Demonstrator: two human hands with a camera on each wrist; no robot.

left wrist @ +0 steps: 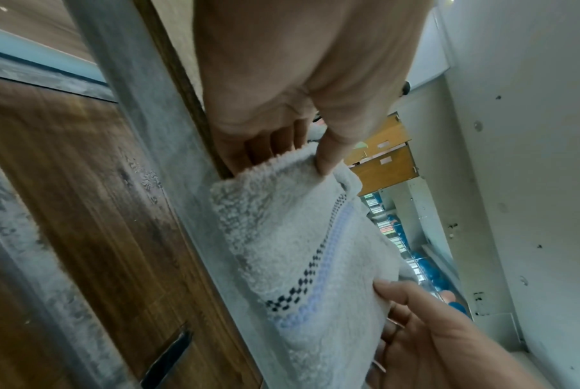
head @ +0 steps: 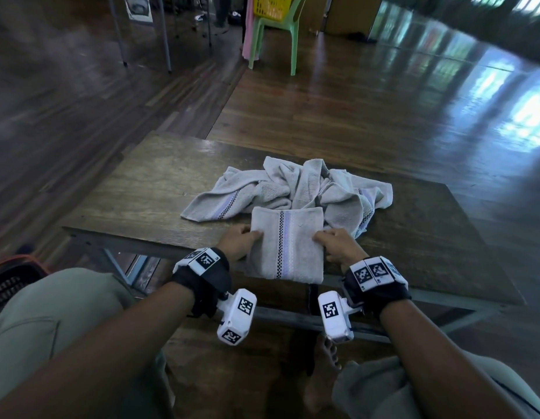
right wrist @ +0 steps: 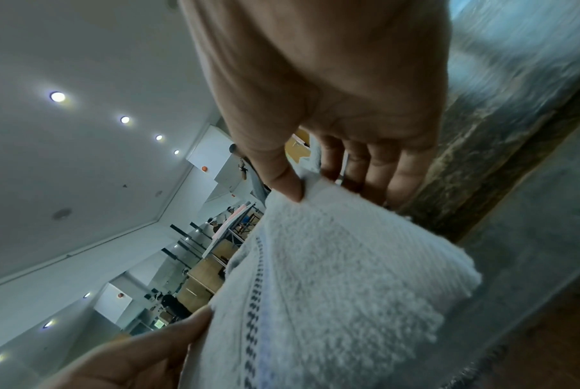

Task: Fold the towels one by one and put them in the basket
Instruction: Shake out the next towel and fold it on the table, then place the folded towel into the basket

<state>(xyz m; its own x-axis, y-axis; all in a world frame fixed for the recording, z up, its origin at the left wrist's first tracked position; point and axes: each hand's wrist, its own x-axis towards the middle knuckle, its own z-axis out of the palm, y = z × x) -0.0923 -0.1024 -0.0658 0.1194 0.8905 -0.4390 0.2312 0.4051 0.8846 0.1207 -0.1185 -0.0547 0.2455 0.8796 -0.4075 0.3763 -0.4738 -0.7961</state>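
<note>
A folded white towel (head: 288, 243) with a dark checked and pale blue stripe lies over the front edge of the low wooden table (head: 126, 189), its near end hanging off. My left hand (head: 243, 241) pinches its left edge, thumb on top and fingers underneath (left wrist: 325, 160). My right hand (head: 333, 241) pinches the right edge the same way (right wrist: 288, 184). Behind it lies a heap of unfolded white towels (head: 293, 186). A dark basket (head: 8, 285) with an orange rim shows at the far left, beside my knee.
The table's metal frame (head: 293, 319) runs under the front edge. My knees and a bare foot (head: 321, 373) are below it. A green plastic chair (head: 278, 34) with a yellow crate stands far back on the wooden floor.
</note>
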